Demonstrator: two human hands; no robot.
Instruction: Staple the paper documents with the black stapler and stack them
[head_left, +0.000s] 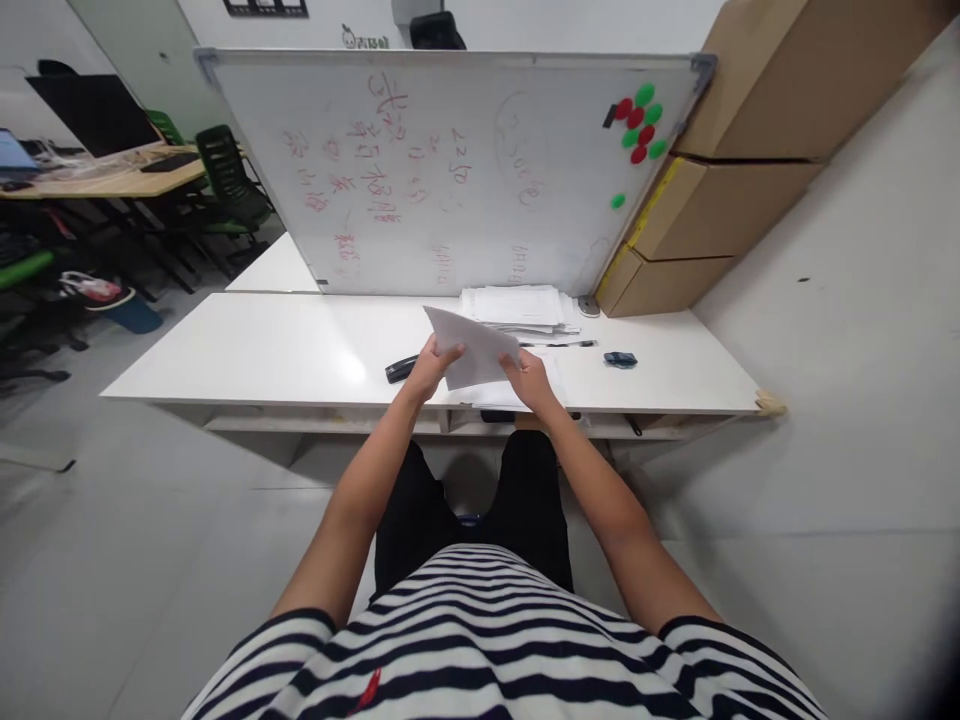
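Both my hands hold a white sheet of paper (474, 350) up above the front edge of a low white table (285, 350). My left hand (429, 368) grips its left lower edge, fingers closed on it. My right hand (531, 380) pinches the right lower corner. More white paper (491, 396) lies flat on the table under the held sheet. A black stapler (401, 368) lies just left of my left hand. A stack of white papers (517, 306) sits behind the sheet, at the foot of the whiteboard.
A large whiteboard (450, 170) with red writing and red and green magnets leans at the table's back. Cardboard boxes (720, 170) stand at the right. A pen (562, 344) and a small dark object (620, 359) lie right of the stack. Desks and green chairs (225, 170) are far left.
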